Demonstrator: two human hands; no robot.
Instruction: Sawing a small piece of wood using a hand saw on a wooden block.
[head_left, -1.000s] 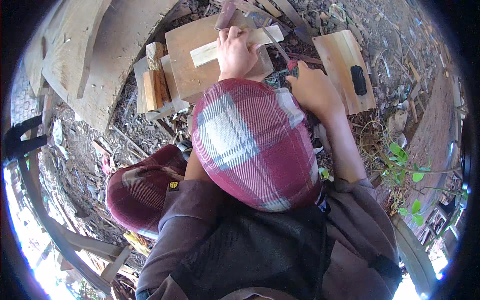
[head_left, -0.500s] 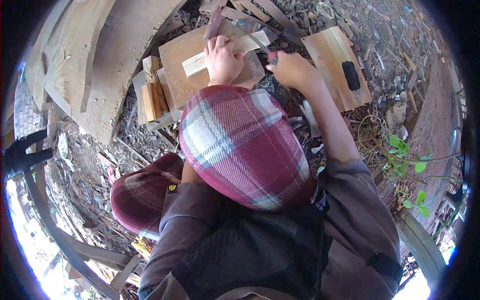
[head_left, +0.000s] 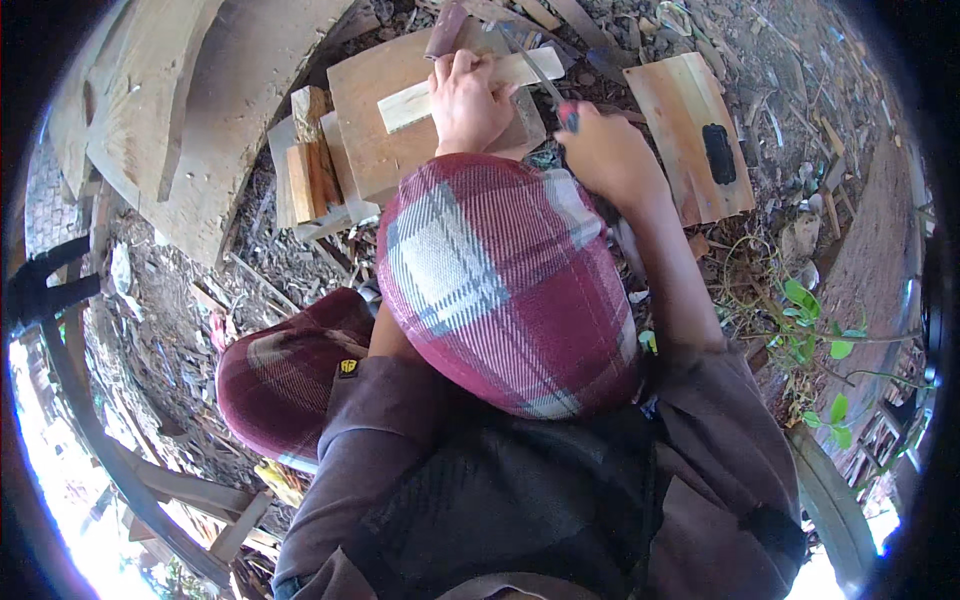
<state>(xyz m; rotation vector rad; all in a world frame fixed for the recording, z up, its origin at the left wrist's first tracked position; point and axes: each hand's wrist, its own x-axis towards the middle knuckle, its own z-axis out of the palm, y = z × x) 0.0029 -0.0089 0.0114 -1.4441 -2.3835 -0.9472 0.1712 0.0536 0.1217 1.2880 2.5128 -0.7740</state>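
Note:
A pale wooden strip (head_left: 408, 106) lies slantwise across a broad brown board (head_left: 362, 92) on the ground. My left hand (head_left: 468, 105) presses down on the strip's middle, its fingers curled over it. In my right hand (head_left: 612, 155) is a tool with a red and black handle (head_left: 568, 116) and a long narrow metal blade (head_left: 540, 74). The blade crosses the strip near its right end; whether it touches the wood I cannot tell. Just beyond my left fingers, a reddish-brown, roughly cylindrical piece (head_left: 446, 30) rests at the board's far edge.
Small wood blocks (head_left: 313, 180) sit left of the board. A flat panel with a black patch (head_left: 680, 130) lies to the right. Big curved planks (head_left: 215, 130) lean at the far left. Leafy stems (head_left: 805, 300) grow at the right. Chips and scraps litter the ground.
The strip, board and both hands appear shifted slightly right and upward in the view, along with nearby things. My right hand and the tool have moved a little nearer relative to the board.

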